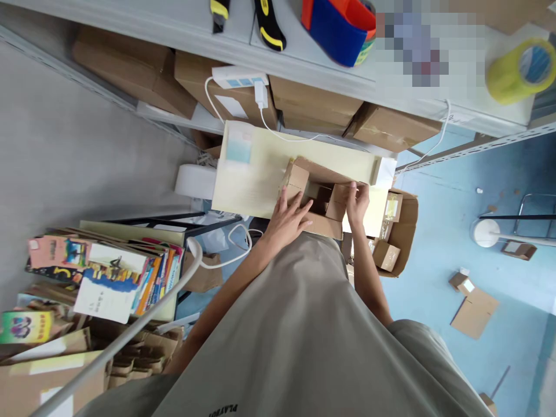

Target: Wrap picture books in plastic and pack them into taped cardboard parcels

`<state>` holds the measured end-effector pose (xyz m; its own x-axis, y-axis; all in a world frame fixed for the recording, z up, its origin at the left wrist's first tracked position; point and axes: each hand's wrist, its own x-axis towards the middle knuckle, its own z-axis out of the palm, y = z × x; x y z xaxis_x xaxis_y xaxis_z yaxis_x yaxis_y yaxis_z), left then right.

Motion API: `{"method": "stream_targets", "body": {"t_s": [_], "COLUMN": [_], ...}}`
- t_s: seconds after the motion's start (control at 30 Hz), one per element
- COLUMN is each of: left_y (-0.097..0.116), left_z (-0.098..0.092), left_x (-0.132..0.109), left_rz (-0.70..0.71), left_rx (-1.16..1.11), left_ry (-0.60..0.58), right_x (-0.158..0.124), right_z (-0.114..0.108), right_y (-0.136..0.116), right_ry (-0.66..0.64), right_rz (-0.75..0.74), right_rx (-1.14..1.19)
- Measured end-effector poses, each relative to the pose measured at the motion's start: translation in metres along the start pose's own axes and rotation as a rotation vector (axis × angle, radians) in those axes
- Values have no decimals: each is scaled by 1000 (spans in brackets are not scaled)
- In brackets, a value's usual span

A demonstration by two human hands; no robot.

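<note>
The open cardboard box (pixel 322 172) was positioned on the cream tabletop (pixel 256 184), at the edge nearest the person, with its opening facing up and end flaps folded at its left and right sides. The left hand (pixel 284 223) was open, fingers spread, and lay over the left front corner of the box, touching it. The right hand (pixel 358 205) was closed at the fingertips, gripping the box at its right end. A blue-and-white item (pixel 238 145) lay at the far left of the tabletop, and a small white box (pixel 384 172) stood at its right end. A large carton (pixel 406 240), located just beyond the right edge, contained smaller boxes (pixel 386 256). A white power strip (pixel 240 77) was located beyond the tabletop, against a row of closed cartons (pixel 315 104). A yellow tape roll (pixel 519 70) was placed on the upper shelf (pixel 178 26).
</note>
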<state>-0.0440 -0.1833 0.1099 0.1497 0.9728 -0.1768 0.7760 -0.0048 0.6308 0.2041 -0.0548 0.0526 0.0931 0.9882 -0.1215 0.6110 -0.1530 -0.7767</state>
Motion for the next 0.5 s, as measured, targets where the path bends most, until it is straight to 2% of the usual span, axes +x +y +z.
{"method": "stream_targets", "body": {"t_s": [0.13,0.23,0.4,0.5], "left_y": [-1,-6,-25,-37], "left_z": [2,13,39,43], "left_x": [6,13,25,29], "left_rz": [-31,-95,-226,-282], "left_rx": [-96,-225,-314,-400], "left_ry": [98,127,175,203], "right_x": [-2,-3,1,8], "right_z": [-24,-41,-48,-51], "right_y": [-3,-6,1,17], "right_ry": [-20,8,-102,-128], "right_rz": [-62,-101,-173,-167], "right_rx": [50,27,-3,-129]}}
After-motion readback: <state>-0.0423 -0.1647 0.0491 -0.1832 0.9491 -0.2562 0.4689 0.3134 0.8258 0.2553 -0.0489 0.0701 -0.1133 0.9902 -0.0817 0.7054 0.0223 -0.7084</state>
